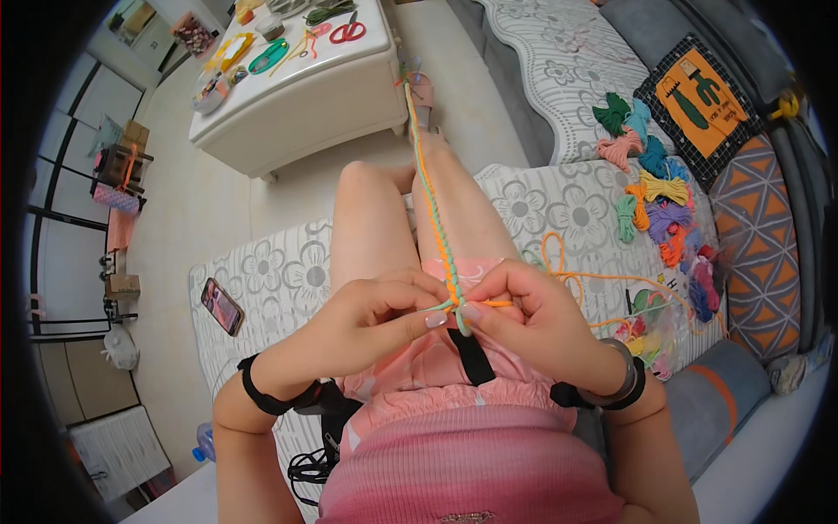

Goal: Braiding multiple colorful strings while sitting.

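A braided cord of green and orange strands (pixel 433 203) stretches from the corner of the white table down over my leg to my hands. At its near end, above my lap, my left hand (pixel 393 311) pinches a light green strand between thumb and fingers. My right hand (pixel 517 308) grips the strands beside the last knot, with an orange strand across its fingers and a short green loop hanging under the thumb. Loose orange cord (pixel 609 276) runs from the right hand's side over the sofa cover to the right.
Bundles of coloured cord (pixel 666 188) lie on the sofa at right, near cushions (pixel 704 108) and a plastic bag (pixel 655 334). A phone (pixel 222 306) rests at left. The white table (pixel 314 88) holds red-handled scissors (pixel 347 33) and a green oval tool (pixel 268 57).
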Demonstrator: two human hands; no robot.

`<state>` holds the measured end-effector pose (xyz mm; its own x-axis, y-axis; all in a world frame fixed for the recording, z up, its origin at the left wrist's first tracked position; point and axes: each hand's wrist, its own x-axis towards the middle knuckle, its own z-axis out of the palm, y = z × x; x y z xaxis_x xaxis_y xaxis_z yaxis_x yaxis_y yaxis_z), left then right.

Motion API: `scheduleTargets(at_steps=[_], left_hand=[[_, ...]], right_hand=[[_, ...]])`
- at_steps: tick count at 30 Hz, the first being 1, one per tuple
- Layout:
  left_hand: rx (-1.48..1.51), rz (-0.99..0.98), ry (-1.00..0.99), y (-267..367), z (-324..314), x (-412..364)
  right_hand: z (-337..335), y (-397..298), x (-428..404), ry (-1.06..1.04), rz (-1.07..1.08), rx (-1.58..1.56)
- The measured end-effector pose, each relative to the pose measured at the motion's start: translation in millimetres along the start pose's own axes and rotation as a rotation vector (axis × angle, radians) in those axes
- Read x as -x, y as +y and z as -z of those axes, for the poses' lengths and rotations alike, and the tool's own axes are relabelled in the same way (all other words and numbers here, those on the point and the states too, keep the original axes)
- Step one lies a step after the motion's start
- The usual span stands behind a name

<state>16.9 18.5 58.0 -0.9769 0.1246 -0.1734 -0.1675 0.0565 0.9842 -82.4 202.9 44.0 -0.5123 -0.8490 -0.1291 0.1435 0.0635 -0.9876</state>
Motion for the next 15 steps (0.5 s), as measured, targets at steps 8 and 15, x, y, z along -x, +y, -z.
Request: scheduleTargets(at_steps=[8, 15], left_hand=[[0.132, 0.145, -0.018, 5.0, 4.9, 4.6], [-0.308, -0.247, 0.089, -9.8, -14.0, 11.6]], right_hand=[[-5.3, 1.6, -3.3, 0.047, 0.311, 0.437], [-14.6, 15.2, -1.7, 0.013, -0.001, -0.045]])
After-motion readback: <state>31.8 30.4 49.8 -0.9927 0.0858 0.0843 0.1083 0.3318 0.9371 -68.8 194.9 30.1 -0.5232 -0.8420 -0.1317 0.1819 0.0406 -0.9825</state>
